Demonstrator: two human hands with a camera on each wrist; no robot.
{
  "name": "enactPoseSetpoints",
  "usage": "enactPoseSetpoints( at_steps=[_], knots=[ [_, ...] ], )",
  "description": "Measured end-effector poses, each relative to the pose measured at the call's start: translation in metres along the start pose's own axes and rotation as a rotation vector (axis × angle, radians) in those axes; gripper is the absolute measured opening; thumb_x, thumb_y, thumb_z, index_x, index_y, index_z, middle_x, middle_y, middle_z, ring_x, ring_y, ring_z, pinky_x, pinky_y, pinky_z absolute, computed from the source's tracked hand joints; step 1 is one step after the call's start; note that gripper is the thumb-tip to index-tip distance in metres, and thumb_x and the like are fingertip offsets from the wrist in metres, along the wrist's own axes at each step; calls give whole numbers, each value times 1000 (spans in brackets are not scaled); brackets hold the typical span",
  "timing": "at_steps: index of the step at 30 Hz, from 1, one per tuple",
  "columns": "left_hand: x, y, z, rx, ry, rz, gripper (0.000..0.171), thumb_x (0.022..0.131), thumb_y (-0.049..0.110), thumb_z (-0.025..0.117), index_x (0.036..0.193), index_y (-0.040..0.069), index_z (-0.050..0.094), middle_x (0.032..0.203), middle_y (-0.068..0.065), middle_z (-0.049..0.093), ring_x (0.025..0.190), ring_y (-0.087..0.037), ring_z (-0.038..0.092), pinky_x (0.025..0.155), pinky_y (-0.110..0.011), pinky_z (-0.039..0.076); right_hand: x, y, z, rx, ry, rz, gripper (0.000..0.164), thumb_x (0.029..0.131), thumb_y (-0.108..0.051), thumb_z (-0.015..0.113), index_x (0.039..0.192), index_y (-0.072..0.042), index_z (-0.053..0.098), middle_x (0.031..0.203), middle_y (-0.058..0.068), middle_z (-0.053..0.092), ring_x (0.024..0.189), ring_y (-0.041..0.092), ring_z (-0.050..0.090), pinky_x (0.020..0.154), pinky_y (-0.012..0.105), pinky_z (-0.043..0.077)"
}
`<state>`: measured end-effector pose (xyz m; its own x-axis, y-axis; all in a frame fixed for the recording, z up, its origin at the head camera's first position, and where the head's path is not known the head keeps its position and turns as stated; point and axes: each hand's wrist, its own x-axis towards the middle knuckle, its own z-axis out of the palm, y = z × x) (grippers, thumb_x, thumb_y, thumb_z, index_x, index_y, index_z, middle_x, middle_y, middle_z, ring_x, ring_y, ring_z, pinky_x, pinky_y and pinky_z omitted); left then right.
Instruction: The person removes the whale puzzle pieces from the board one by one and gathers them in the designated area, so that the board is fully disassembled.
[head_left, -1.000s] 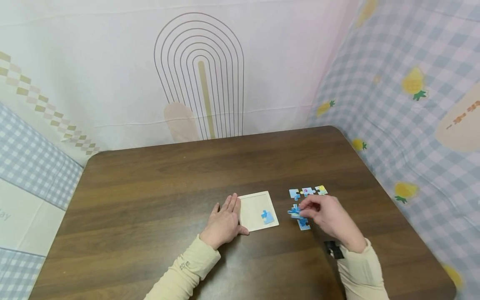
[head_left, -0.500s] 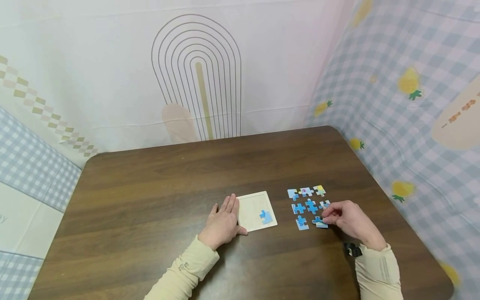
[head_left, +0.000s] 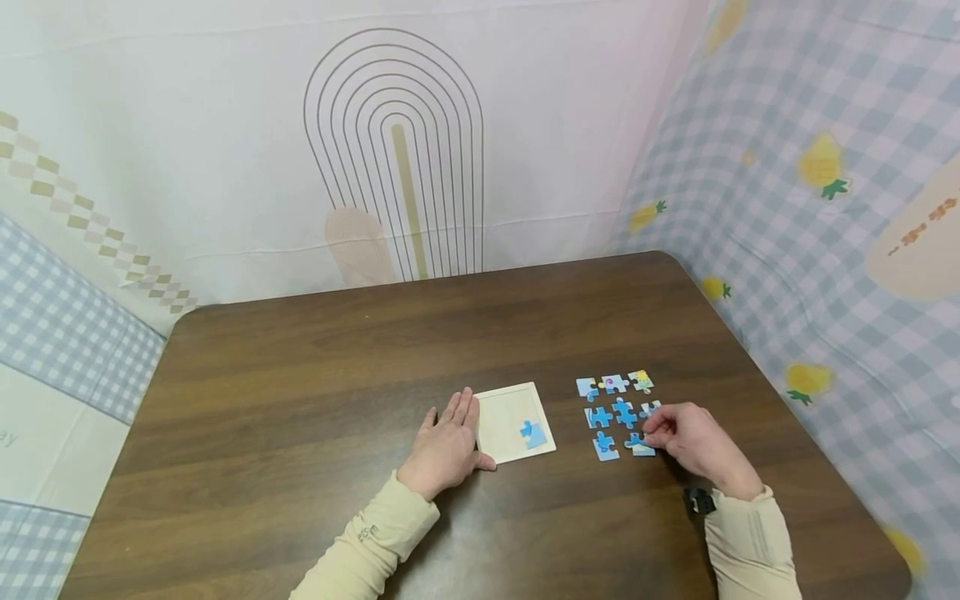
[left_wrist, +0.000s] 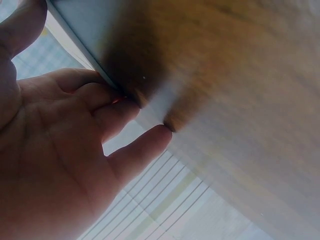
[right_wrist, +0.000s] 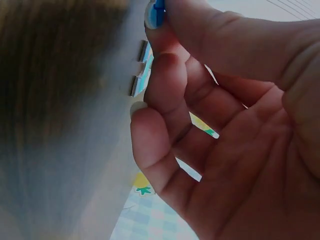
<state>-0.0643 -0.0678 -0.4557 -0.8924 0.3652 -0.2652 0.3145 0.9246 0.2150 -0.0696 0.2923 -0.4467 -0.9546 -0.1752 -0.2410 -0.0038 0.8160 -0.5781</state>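
Note:
A square pale wooden puzzle tray (head_left: pixel 498 427) lies on the table with one light-blue jigsaw piece (head_left: pixel 535 435) in its lower right corner. Along the tray's left edge rests my left hand (head_left: pixel 444 446), its fingers extended and the thumb at the near corner. In the left wrist view, the fingers (left_wrist: pixel 120 117) touch the tray's side. To the right, my right hand (head_left: pixel 697 442) pinches a blue jigsaw piece (head_left: pixel 639 446) by its right side, low at the table. Thumb and forefinger meet on a blue piece (right_wrist: pixel 156 14) in the right wrist view.
Several jigsaw pieces (head_left: pixel 624 412) lie spread in rows right of the tray, one partly hidden behind the right hand. The brown table (head_left: pixel 315 392) meets a white cloth backdrop (head_left: pixel 555 125) behind and a checked cloth (head_left: pixel 795 267) at the right.
My right hand has moved right from the left of the loose pieces, where it held pieces raised, to the near right one. Pieces now lie spread in rows. The left hand stays put.

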Motion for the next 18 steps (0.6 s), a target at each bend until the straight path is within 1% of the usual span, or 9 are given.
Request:
enactPoseSetpoints(
  at_steps=[5, 10, 13, 18],
  knots=[
    [1, 0, 1, 1, 3, 6, 100, 81, 58, 67, 151, -1, 28, 159, -15, 19, 146, -26, 19, 111, -54, 25, 2, 0, 3, -38, 11, -23, 8, 85, 0, 69, 83, -7, 66, 77, 0, 61, 67, 15, 53, 62, 29, 47],
    [1, 0, 1, 1, 1, 3, 100, 81, 58, 66, 152, -1, 27, 160, -15, 18, 147, -26, 18, 112, -54, 24, 2, -2, 4, -73, 31, -37, 14, 85, 5, 62, 81, -8, 66, 80, 0, 63, 67, 14, 53, 62, 30, 45],
    [1, 0, 0, -3, 1, 2, 100, 81, 57, 67, 152, -1, 27, 160, -14, 18, 147, -26, 18, 112, -54, 24, 2, -3, 5, -82, 33, -27, 17, 86, 6, 59, 81, -9, 66, 81, 0, 64, 68, 15, 52, 62, 31, 45],
    [1, 0, -1, -6, -6, -2, 100, 81, 58, 66, 152, -1, 26, 160, -14, 17, 147, -26, 18, 112, -54, 23, 1, -4, 5, -94, 28, -10, 17, 87, 5, 60, 82, -10, 67, 82, 0, 64, 68, 16, 52, 62, 32, 45]
  ],
)
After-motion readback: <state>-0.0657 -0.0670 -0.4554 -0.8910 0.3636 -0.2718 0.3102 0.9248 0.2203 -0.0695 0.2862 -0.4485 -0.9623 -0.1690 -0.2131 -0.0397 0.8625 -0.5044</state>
